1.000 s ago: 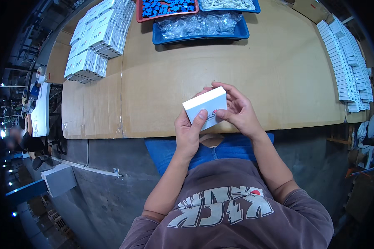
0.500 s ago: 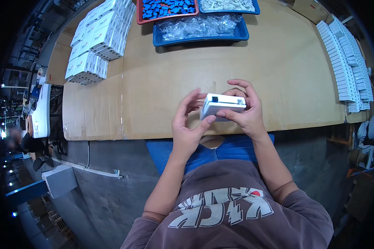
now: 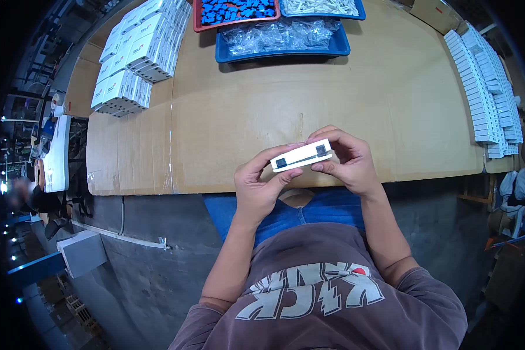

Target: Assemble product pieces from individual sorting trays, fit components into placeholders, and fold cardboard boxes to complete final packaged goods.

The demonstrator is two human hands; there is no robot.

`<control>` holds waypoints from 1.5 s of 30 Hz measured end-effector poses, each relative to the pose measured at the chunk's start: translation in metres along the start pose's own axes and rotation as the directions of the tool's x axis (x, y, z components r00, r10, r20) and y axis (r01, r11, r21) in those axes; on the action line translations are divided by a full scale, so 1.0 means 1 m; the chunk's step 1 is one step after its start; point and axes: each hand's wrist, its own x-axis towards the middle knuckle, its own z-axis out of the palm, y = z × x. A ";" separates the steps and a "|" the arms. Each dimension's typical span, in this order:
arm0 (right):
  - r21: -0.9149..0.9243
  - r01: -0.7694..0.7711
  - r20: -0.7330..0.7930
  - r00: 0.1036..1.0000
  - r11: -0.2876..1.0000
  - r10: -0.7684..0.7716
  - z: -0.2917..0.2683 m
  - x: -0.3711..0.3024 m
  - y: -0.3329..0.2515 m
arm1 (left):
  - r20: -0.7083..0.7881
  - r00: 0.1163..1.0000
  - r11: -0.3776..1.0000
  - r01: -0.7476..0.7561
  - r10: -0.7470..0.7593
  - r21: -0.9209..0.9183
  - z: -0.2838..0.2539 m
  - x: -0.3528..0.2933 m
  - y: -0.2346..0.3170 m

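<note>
Both hands hold a small, flat white box [image 3: 300,153] over the near edge of the table. Its long narrow side faces me, with a dark square near each end and a thin dark gap between them. My left hand [image 3: 258,182] grips the left end, thumb below and fingers along the top. At the right end, my right hand [image 3: 350,164] has its thumb under the corner and its fingers curled over the upper edge. The box tilts, its right end higher. What lies inside the box is hidden.
Stacked white boxes [image 3: 135,55] stand at the far left, and more white box stacks [image 3: 478,87] line the right edge. At the back sit a red tray [image 3: 206,27] of blue parts, a blue tray [image 3: 283,56] of clear plastic bags and another blue tray [image 3: 356,17] of white pieces.
The box has turned so its long narrow side faces me. My left fingers, lifted away before, now close on its left end, and my raised right fingers have come down onto its top.
</note>
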 end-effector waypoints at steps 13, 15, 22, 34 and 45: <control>-0.250 0.040 0.017 0.999 0.967 -0.037 -0.002 -0.002 -0.005 | 0.056 0.998 0.994 0.009 -0.015 0.105 -0.004 0.000 0.003; -0.255 0.047 0.023 0.999 0.966 -0.043 -0.005 -0.001 -0.002 | 0.071 0.997 0.994 0.002 -0.010 0.113 -0.004 0.001 0.001; -0.199 0.026 -0.004 1.000 0.980 -0.028 -0.004 0.000 -0.001 | 0.048 0.998 0.996 -0.053 0.049 0.073 0.004 0.005 0.001; -0.308 0.078 0.071 0.996 0.948 -0.059 0.013 0.010 -0.019 | 0.088 0.995 0.972 -0.073 0.055 0.223 -0.004 0.004 0.006; -0.277 0.022 0.050 0.999 0.960 -0.009 0.012 0.008 -0.015 | 0.107 0.987 0.916 -0.153 0.121 0.371 -0.003 0.004 0.011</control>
